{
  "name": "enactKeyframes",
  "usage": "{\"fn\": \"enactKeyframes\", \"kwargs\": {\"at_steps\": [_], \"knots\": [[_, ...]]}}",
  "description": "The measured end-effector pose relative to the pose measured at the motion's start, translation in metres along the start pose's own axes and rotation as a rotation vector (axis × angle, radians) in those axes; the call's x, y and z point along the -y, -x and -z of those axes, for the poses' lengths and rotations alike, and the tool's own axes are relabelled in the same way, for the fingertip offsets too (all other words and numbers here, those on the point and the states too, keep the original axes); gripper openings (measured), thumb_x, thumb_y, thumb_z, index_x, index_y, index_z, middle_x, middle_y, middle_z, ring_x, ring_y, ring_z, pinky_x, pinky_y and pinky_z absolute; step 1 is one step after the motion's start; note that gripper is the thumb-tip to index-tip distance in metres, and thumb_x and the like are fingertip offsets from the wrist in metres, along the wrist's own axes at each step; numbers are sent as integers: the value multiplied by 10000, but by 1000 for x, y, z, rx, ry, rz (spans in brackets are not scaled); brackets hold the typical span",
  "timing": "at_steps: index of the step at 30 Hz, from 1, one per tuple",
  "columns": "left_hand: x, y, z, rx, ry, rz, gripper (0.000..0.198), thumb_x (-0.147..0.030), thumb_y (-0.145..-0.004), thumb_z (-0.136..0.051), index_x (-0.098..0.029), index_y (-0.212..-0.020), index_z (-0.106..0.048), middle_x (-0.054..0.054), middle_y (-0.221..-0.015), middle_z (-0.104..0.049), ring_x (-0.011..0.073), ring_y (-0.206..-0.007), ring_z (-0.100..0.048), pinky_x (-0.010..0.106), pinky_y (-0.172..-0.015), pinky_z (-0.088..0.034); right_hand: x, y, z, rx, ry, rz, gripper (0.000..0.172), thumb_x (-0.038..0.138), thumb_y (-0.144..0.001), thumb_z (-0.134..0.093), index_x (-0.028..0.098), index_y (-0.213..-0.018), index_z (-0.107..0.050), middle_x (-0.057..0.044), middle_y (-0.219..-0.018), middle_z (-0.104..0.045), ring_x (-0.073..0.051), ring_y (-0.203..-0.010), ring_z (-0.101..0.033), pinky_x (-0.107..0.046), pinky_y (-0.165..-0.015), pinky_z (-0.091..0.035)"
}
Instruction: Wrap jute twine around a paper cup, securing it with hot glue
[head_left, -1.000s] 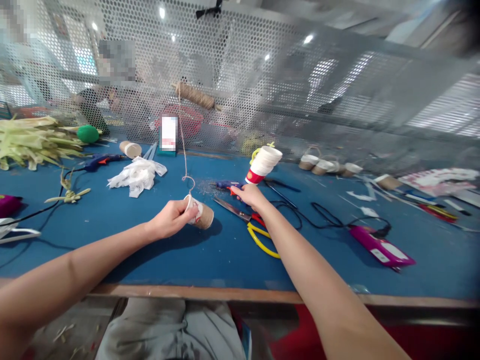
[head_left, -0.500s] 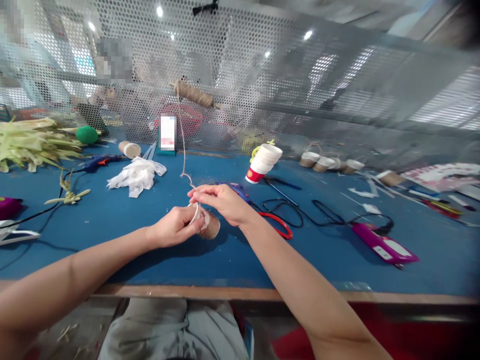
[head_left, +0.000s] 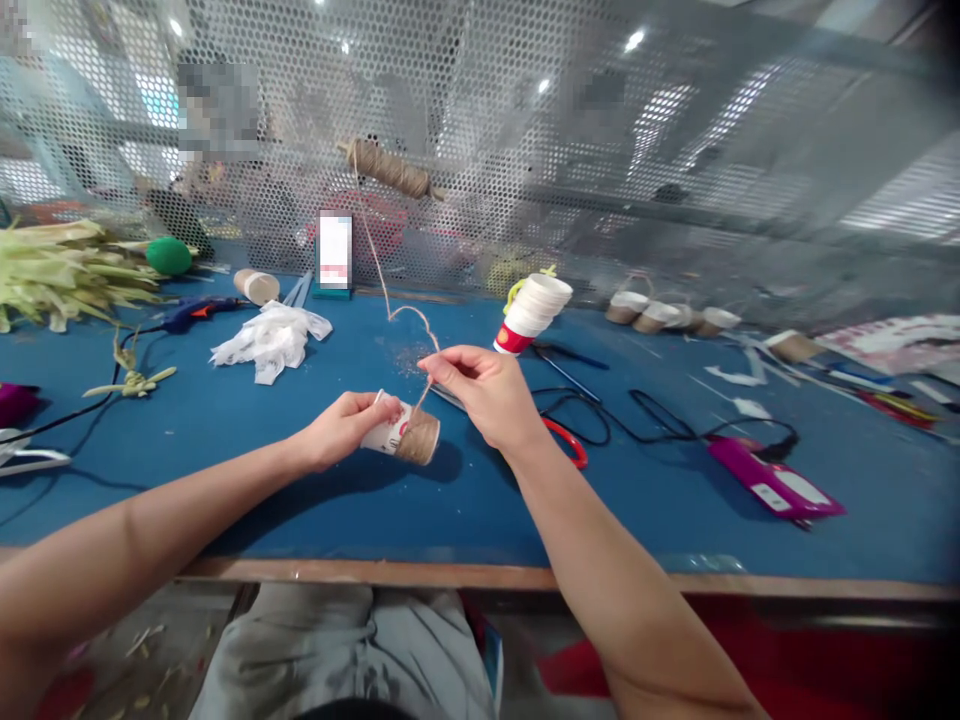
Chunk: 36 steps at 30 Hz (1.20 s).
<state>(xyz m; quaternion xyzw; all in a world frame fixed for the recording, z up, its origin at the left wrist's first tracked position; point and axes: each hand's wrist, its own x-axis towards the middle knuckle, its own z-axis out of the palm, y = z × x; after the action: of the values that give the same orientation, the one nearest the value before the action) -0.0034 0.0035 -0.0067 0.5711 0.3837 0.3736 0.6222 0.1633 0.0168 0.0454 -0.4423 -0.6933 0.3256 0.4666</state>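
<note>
My left hand (head_left: 346,428) grips a paper cup (head_left: 401,430) by its white rim end, tilted on its side above the table. Brown twine is wound around the cup's base half, while the white printed part stays bare. Between thumb and fingers, my right hand (head_left: 480,388) pinches the twine (head_left: 412,309) just above and right of the cup. That strand runs slack up to a twine spool (head_left: 390,168) mounted on the mesh panel. Partly hidden behind my right wrist is a red-handled tool (head_left: 568,443).
A stack of paper cups (head_left: 534,312) stands behind my right hand. White crumpled plastic (head_left: 270,340), a glue gun (head_left: 196,312) and a phone (head_left: 334,250) lie or stand left. Twine-wrapped cups (head_left: 660,314), cables and a purple power strip (head_left: 776,480) are at right. A perforated panel (head_left: 480,130) closes the back.
My right hand has moved right and away from the cup, drawing the twine with it. The cup has turned so that its printed side and wound base show.
</note>
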Motion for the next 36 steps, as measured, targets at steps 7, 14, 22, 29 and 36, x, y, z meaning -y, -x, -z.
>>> {"fn": "enactKeyframes", "kwargs": {"at_steps": [7,14,22,29,36], "knots": [[-3,5,-1,28,-186,-77,443,-503,-762,-444,-80,-773,-576,0,-610,-525,77,-524,-412,206,-528,-328,-9,-3,-3,17,34,-18,212,373,-697,-592,166,-692,-636,-7,-630,-608,-113,-593,-523,-254,-613,-429],[-3,9,-2,57,-180,-136,428,-495,-754,-461,-85,-772,-581,7,-636,-537,89,-562,-442,214,-568,-373,-8,-2,-5,51,64,-46,207,360,-704,-581,160,-676,-624,-3,-601,-604,-111,-571,-521,-251,-598,-420],[-6,13,-4,73,-218,-227,438,-513,-753,-442,-93,-733,-565,19,-647,-526,94,-577,-431,208,-557,-390,-10,-1,-7,104,62,-49,209,361,-715,-568,162,-675,-621,-4,-614,-616,-118,-605,-545,-248,-626,-421],[-8,16,-3,55,-305,-305,406,-478,-780,-415,-104,-690,-543,15,-636,-509,90,-565,-411,197,-526,-378,-10,0,-8,113,53,-97,200,356,-700,-583,163,-687,-630,-15,-671,-644,-122,-635,-559,-247,-631,-422],[-5,16,-2,73,-287,-348,345,-409,-812,-406,-107,-704,-531,2,-645,-497,79,-571,-408,186,-537,-375,-11,1,-10,149,-5,-138,206,359,-694,-586,157,-675,-626,-8,-655,-625,-104,-595,-527,-234,-594,-407]]}}
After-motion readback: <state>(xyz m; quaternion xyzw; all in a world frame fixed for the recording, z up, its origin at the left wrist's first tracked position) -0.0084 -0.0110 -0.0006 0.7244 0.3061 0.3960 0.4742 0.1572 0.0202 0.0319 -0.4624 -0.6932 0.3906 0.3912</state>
